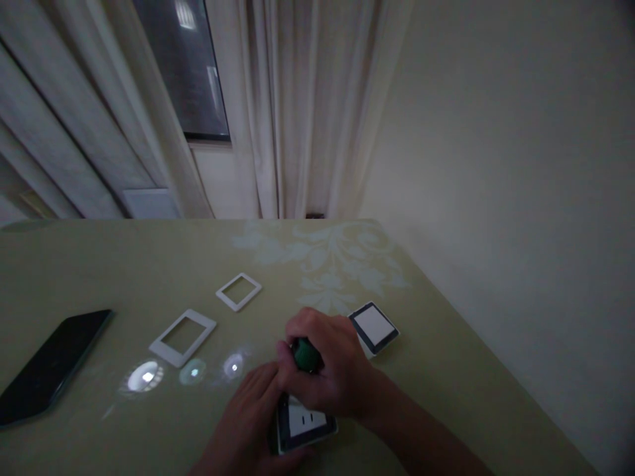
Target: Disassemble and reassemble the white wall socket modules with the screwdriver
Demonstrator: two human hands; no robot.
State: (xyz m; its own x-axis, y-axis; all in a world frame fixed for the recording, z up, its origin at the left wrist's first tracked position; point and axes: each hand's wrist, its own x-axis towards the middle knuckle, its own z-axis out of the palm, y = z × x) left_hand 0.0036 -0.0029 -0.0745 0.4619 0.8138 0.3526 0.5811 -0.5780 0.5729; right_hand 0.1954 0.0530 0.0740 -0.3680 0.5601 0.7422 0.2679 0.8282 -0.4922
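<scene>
Both hands are together at the near side of the worktop (129,264), and all the action sits right there! The right hand (330,370) has its grip curled firmly round a green handle (306,355), thumb and forefinger pinching it near the end. The handle points up towards the camera, and whatever lies beneath is hidden by the fist, so the tip can't be called from here. Standing it on end like that probably lets the hand press and turn straight down.

And look underneath: a slotted plate (307,423), pale with a dark border, lies below the right fist. The left hand (251,413) has its grip closed about the plate's left side, a digit along the near edge, its far fingers butting up against the right hand. That hold seems meant to stop the plate twisting or sliding.

Out to the right, just beyond the knuckles, a second plate (374,327) lies flat, partly covered by the hand. Over on the left, two hollow surrounds: a large white frame (169,352) and, farther off, a small white frame (227,299), apart from each other, perhaps parked there to leave elbow room. A black slab (54,363) rests at far left, well apart from it all.
</scene>
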